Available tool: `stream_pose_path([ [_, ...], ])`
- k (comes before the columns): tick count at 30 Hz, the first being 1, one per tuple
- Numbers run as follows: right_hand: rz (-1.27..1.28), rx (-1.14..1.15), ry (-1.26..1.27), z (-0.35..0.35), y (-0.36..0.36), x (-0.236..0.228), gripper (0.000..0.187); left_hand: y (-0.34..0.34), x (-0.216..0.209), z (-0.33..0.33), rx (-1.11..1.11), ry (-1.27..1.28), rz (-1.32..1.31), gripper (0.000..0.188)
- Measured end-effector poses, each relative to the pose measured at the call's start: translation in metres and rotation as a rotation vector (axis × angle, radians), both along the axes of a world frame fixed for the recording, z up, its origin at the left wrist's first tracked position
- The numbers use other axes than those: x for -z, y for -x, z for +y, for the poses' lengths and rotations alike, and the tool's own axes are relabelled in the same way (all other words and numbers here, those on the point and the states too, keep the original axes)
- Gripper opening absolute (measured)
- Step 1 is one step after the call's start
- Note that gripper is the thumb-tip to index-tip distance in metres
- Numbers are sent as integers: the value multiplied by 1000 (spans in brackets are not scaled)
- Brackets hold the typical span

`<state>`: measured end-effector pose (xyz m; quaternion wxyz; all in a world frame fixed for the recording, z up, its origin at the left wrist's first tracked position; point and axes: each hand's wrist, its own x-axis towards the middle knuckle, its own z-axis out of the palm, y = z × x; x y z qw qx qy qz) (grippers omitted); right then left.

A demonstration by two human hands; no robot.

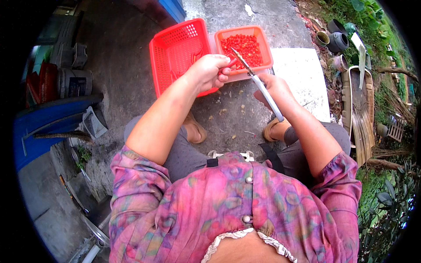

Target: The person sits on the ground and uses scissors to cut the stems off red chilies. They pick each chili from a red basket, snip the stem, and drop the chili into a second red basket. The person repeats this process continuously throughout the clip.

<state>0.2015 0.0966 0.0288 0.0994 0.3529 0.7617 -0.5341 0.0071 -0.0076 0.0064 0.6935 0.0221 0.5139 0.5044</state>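
Note:
My left hand (pixel 206 73) pinches a red chili pepper (pixel 232 64) between thumb and fingers. In my right hand (pixel 277 89) is a pair of scissors (pixel 265 95) with white handles, its stained blades pointing up and left beside the pepper. Both hands hover over the near edges of two baskets. The smaller orange-red basket (pixel 265 40) holds many chopped red chili pieces (pixel 245 49). To its left, the larger red basket (pixel 158 61) has a few whole chilies (pixel 196 56) in it; my left hand and forearm hide part of it.
A white board (pixel 302 76) lies on the concrete right of the baskets. Farther right are dark pots (pixel 337 41), a long worn trough (pixel 357 101) and plants. At left stand a pale bucket (pixel 76 83) and a blue object (pixel 33 129). My sandalled feet rest below the baskets.

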Motion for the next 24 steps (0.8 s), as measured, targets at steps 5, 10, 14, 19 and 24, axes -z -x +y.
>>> stream_pose_path([
  [5,93,-42,-19,5,-8,26,37,-6,-1,2,-50,-55,39,12],
  [10,138,-66,-101,1,-5,12,37,-11,-6,1,55,-103,37,13],
  [14,43,-46,-88,2,-3,0,38,-8,-9,0,86,-77,68,14],
  [19,-10,-91,-156,3,2,-15,33,2,-2,-1,70,-30,52,13],
  [24,-10,-34,-107,4,0,1,31,-2,1,1,-2,-26,82,11],
])
